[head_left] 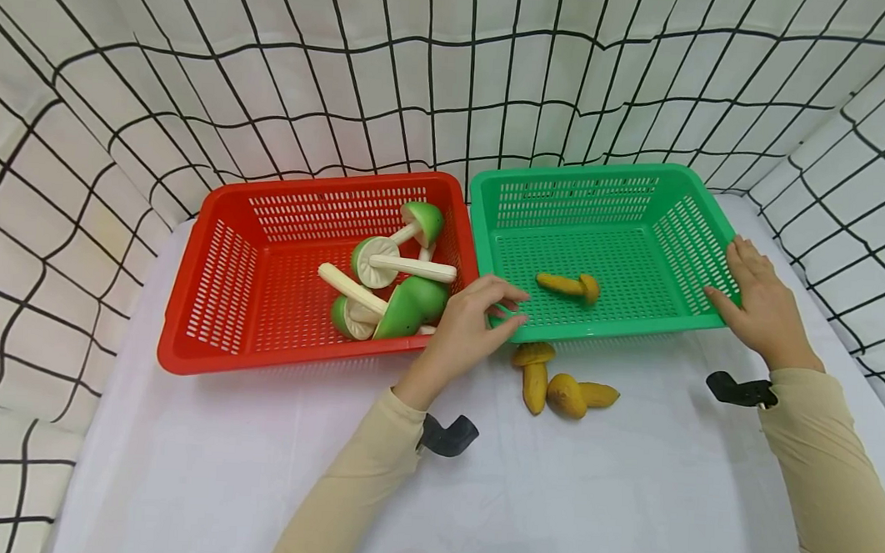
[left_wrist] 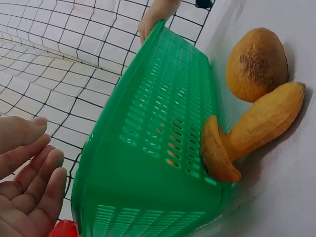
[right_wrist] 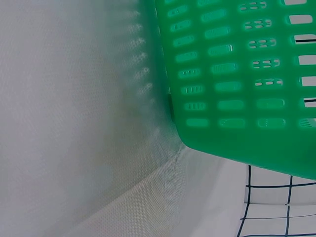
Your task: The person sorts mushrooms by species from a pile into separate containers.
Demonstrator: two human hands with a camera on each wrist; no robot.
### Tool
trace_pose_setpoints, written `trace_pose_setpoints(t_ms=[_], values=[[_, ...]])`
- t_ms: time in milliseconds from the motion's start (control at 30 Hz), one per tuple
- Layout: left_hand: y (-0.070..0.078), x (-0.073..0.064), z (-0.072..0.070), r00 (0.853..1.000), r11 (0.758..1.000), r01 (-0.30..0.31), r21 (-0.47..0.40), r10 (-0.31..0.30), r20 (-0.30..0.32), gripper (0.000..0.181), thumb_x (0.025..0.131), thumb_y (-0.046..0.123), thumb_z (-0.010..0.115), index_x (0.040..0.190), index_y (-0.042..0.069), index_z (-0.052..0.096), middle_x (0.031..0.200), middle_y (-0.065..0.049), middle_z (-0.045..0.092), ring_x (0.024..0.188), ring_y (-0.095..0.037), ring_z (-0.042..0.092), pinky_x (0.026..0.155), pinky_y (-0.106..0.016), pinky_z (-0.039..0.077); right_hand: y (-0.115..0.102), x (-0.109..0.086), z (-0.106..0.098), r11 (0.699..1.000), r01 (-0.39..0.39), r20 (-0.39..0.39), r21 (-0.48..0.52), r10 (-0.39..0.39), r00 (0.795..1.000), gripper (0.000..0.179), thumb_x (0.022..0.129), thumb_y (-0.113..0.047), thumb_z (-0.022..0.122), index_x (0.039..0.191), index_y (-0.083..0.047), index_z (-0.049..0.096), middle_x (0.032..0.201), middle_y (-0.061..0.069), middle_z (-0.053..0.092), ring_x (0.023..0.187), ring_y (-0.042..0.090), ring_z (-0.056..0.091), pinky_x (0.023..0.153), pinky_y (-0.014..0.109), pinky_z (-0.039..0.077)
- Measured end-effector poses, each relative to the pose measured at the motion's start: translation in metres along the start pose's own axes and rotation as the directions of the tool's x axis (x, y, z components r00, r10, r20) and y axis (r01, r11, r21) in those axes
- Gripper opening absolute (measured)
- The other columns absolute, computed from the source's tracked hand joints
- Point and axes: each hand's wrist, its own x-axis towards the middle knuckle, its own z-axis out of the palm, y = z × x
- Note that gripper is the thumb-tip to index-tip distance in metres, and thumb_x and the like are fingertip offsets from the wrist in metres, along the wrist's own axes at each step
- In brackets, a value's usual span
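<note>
My left hand (head_left: 464, 324) hovers at the front left corner of the green basket (head_left: 620, 328), its fingers loosely bent and holding nothing. The left wrist view also shows these relaxed fingers (left_wrist: 55, 185) beside the basket's rim. At the front right corner, my right hand (head_left: 767, 306) rests on the rim with fairly straight fingers. Inside the green basket lies one yellow-brown toy mushroom (head_left: 568, 286). Two more sit on the table against or near its front wall: one mushroom (head_left: 534, 377) with its cap toward the basket, another mushroom (head_left: 570, 396) on its side.
Left of the green basket stands a red basket (head_left: 284, 293) holding several green-capped toy mushrooms (head_left: 403, 308) with pale stems, heaped toward its right side. Both stand on a white-covered table (head_left: 551, 499). Black wire mesh (head_left: 423, 75) over white cloth encloses the back and sides.
</note>
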Motion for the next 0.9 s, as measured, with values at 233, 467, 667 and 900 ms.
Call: trace_pose_setpoints(t_ms=[233,467,667,900], values=[[0.006,-0.011,0.005,0.998,0.999,-0.023,-0.033,0.021,-0.061,0.016,0.082,0.000,0.071,0.098,-0.001,0.068,0.095,-0.009,0.062,0.084,-0.018,0.062,0.075,-0.023,0.053,-0.001,0.000,0.000,1.000,0.001,-0.006,0.006,-0.001,1.000,0.071,0.099,-0.040,0.035,0.144,0.013,0.018,0.150,0.028,0.017,0.142,0.035,0.010,0.115,0.040,0.006],[0.014,-0.024,0.010,0.991,0.995,-0.023,-0.095,0.011,-0.130,0.013,0.082,-0.003,0.068,0.095,-0.003,0.067,0.093,-0.011,0.062,0.082,-0.020,0.062,0.073,-0.036,0.055,0.002,0.000,0.001,1.000,-0.006,-0.010,0.001,0.006,1.000,0.071,0.099,-0.039,0.036,0.144,0.012,0.019,0.150,0.028,0.017,0.142,0.036,0.011,0.115,0.041,0.006],[0.021,-0.037,0.015,0.989,0.996,-0.023,-0.085,0.010,-0.150,0.013,0.081,-0.003,0.069,0.094,-0.003,0.067,0.091,-0.010,0.064,0.081,-0.019,0.063,0.073,-0.033,0.055,0.002,0.000,0.002,1.000,-0.010,-0.007,0.003,0.010,1.000,0.071,0.099,-0.039,0.036,0.144,0.012,0.018,0.151,0.027,0.016,0.142,0.035,0.010,0.115,0.040,0.006],[0.023,-0.049,0.024,0.988,0.997,-0.021,-0.074,0.010,-0.154,0.012,0.079,-0.004,0.071,0.091,-0.002,0.067,0.089,-0.008,0.064,0.080,-0.019,0.063,0.073,-0.026,0.054,0.001,0.000,0.001,1.000,-0.009,-0.013,0.013,0.009,1.000,0.070,0.098,-0.038,0.038,0.145,0.011,0.018,0.151,0.026,0.017,0.142,0.034,0.010,0.115,0.038,0.006]])
